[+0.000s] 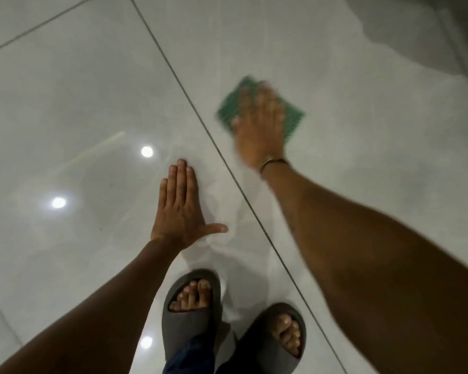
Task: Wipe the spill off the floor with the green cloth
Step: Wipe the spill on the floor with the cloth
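The green cloth [293,122] lies flat on the glossy white floor tile, right of a dark grout line. My right hand [262,125] presses down on top of it, palm flat, and both are blurred by motion. A thin bracelet circles that wrist. My left hand [180,209] rests flat on the tile left of the grout line, fingers together and thumb out, holding nothing. A faint wet sheen [227,252] streaks the floor between my hands and toward my feet.
My two feet in dark grey slide sandals [192,309] stand at the bottom centre. A dark grout line [200,117] runs diagonally across the tiles. Ceiling lights reflect in the floor at left. A grey shadowed area [416,28] lies at the top right.
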{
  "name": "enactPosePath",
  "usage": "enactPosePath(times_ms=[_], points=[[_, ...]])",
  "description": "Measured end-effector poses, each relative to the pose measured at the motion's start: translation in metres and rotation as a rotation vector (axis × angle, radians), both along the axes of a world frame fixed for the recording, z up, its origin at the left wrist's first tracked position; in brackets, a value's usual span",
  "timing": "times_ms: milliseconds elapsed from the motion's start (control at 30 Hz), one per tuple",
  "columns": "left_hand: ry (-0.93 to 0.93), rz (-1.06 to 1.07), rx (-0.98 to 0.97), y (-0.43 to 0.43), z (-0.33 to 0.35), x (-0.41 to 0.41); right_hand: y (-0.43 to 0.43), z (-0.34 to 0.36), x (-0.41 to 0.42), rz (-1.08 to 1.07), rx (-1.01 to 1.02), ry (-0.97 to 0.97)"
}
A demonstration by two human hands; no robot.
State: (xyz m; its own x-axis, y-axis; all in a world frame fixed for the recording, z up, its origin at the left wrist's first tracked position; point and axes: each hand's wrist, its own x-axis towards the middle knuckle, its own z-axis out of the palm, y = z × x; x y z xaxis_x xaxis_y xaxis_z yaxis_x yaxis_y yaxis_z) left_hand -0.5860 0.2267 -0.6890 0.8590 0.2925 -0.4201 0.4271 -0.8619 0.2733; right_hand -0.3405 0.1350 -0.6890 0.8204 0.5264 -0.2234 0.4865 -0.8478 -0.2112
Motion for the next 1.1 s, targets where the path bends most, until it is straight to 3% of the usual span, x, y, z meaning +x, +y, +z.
enactPosePath(times_ms=[100,233,300,400,433,467,533,600,733,833,900,1000,1100], points=[[-0.021,-0.007,0.016,0.0,-0.002,0.0,-0.01,0.002,-0.075,0.309,0.056,0.021],[0.008,-0.024,-0.029,0.003,-0.002,0.0,-0.154,0.006,-0.139,0.331,-0.043,0.091],[0.038,-0.02,-0.027,0.0,-0.003,0.001,-0.226,0.013,-0.129,0.156,-0.123,0.123],[0.034,-0.013,-0.007,0.006,-0.001,-0.004,-0.262,0.011,-0.051,-0.449,-0.176,0.074],[0.064,-0.107,-0.007,-0.005,0.014,0.002,-0.27,0.02,-0.029,-0.707,-0.221,0.128],[0.041,-0.168,0.004,-0.012,0.022,0.005,-0.266,0.029,-0.009,-0.792,-0.209,0.162],[0.043,-0.087,0.038,0.004,0.023,0.001,-0.197,0.019,0.017,-0.664,-0.126,0.169],[0.129,-0.082,0.036,0.005,0.024,-0.005,-0.131,0.009,-0.008,-0.373,-0.048,0.111],[0.271,-0.147,0.018,-0.014,0.009,-0.018,-0.128,-0.011,-0.173,0.045,0.013,0.164],[0.221,-0.159,0.038,-0.022,0.01,-0.024,-0.213,-0.004,-0.238,-0.028,-0.028,0.206],[0.114,-0.305,0.018,-0.034,0.01,-0.026,-0.278,0.007,-0.236,-0.138,-0.137,0.234],[0.103,-0.371,0.014,-0.054,0.008,-0.02,-0.316,0.014,-0.162,-0.377,-0.194,0.21],[0.049,-0.312,0.063,-0.052,0.008,-0.002,-0.256,0.012,-0.057,-0.618,-0.154,0.092]])
